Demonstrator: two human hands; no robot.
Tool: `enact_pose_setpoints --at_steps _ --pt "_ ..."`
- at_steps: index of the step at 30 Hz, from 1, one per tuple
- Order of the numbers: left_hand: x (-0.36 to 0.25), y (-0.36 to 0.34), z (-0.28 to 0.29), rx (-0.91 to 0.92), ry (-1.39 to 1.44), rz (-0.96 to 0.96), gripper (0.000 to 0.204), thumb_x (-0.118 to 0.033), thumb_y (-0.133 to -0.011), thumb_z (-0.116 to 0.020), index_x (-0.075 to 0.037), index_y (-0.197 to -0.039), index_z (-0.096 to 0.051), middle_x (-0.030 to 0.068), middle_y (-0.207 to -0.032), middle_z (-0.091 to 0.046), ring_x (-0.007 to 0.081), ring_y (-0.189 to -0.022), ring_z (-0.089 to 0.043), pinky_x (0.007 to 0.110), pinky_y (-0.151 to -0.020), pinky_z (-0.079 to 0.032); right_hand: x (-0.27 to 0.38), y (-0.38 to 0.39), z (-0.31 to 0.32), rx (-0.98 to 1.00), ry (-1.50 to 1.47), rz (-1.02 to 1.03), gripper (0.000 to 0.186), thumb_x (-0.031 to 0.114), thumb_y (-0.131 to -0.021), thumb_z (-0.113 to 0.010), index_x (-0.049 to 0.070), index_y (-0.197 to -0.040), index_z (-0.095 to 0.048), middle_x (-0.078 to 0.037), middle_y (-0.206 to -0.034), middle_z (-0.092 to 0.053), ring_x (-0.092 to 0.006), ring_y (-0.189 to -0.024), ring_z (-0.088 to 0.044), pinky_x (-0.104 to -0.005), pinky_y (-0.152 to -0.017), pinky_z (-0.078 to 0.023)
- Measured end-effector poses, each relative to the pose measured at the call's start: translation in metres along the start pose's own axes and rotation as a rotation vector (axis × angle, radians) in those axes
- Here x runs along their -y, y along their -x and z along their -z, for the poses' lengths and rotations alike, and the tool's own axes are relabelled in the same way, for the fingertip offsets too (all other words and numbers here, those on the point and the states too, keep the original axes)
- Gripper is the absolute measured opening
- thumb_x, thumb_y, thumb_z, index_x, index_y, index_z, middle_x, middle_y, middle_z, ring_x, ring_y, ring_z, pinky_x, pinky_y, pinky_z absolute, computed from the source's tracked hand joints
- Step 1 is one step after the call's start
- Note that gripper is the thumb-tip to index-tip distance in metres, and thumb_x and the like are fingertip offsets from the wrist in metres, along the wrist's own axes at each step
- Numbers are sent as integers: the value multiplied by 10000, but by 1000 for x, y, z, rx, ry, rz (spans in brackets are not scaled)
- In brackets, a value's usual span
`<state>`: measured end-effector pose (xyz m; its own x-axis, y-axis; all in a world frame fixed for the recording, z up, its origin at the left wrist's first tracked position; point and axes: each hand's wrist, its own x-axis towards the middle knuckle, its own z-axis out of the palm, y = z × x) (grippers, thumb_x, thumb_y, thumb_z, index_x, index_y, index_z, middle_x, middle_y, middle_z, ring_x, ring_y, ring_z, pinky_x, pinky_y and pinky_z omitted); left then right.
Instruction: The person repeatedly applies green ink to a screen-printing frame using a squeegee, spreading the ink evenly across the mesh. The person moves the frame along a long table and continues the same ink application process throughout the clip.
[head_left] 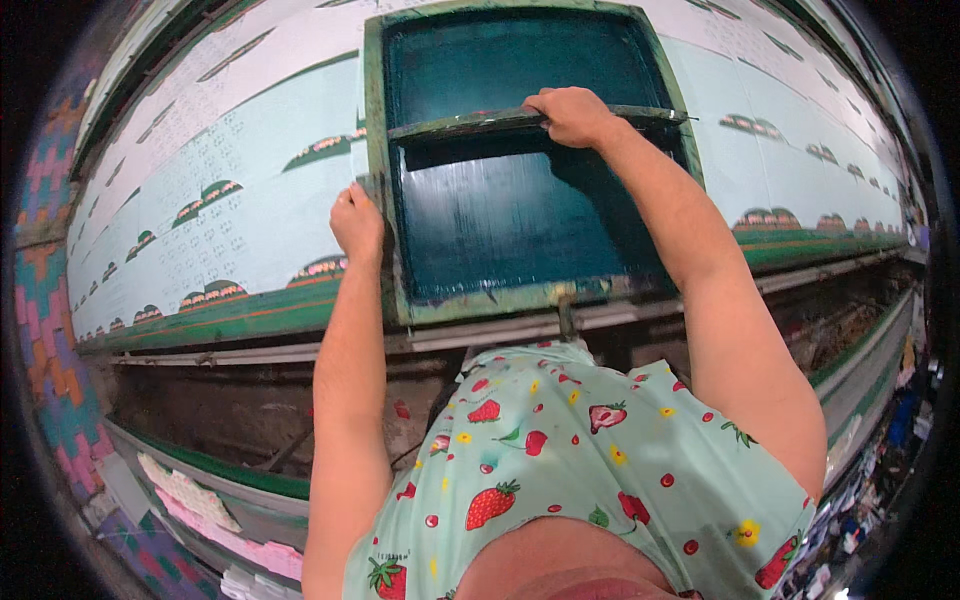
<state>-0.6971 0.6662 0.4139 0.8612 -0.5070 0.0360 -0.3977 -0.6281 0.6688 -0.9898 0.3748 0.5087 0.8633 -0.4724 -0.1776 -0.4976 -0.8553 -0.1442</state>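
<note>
A screen printing frame (pixel 376 100) with green-stained edges lies on the pale fabric (pixel 270 130). Dark teal ink (pixel 480 215) coats its mesh. A long squeegee (pixel 450 125) spans the inside of the frame from side to side, across its upper middle. My right hand (pixel 575 115) is closed around the squeegee's top edge, right of its centre. Beside the frame's left edge my left hand (pixel 358 225) is closed, close to a small grey tab; whatever its fingers hold is hidden.
Rows of green, domed printed motifs (pixel 208 200) run along the fabric on both sides. A rail (pixel 230 355) borders the table's near edge. Below it lies a dark trough (pixel 240 405). Pink and white folded cloth (pixel 215 515) rests at lower left, and mixed scraps (pixel 860 500) lie at lower right.
</note>
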Motion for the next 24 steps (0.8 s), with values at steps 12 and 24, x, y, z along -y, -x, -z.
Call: enact_pose_setpoints --at_steps 12,24 --pt "-11 10 11 54 69 49 424 -336 -1075 -556 4 -1041 -809 276 -1068 -796 482 -1019 -754 566 -933 -566 120 179 -39 8 -2 -87 364 117 -882 -734 179 -1240 -750 -131 -1132 -748 -381 -1101 -744 -534 -918 -615" --pt "-19 -1 -1 34 -161 -5 574 -399 -1087 -420 32 -1140 -796 313 -1235 -760 517 -1191 -713 597 -1046 -543 132 240 -71 -264 -73 102 589 540 -858 -850 140 -1282 -769 -126 -1131 -713 -357 -1123 -683 -496 -919 -535"
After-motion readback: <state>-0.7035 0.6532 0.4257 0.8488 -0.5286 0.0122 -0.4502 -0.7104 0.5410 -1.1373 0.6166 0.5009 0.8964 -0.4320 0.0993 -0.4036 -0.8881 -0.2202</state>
